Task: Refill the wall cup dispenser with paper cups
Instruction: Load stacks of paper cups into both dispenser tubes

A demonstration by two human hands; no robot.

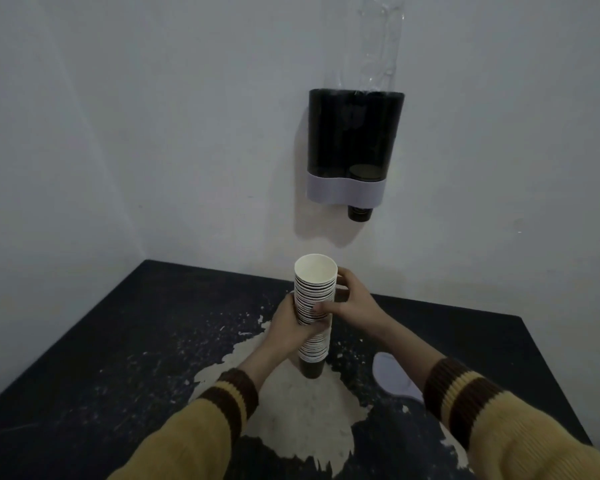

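Observation:
A tall stack of paper cups (314, 296), white inside with dark outsides, stands upright above the table, mouth up. My left hand (288, 329) wraps its lower middle from the left. My right hand (347, 303) grips it higher up from the right. On the wall above hangs the cup dispenser (354, 147), dark smoked plastic with a white band at the bottom. A dark cup (360, 213) pokes out under its right column; the left column looks empty.
A dark table (118, 341) with a large worn pale patch (302, 410) fills the lower view. A white lid-like piece (392, 374) lies to the right of the stack. Clear plastic wrap (378, 39) hangs on the wall above the dispenser.

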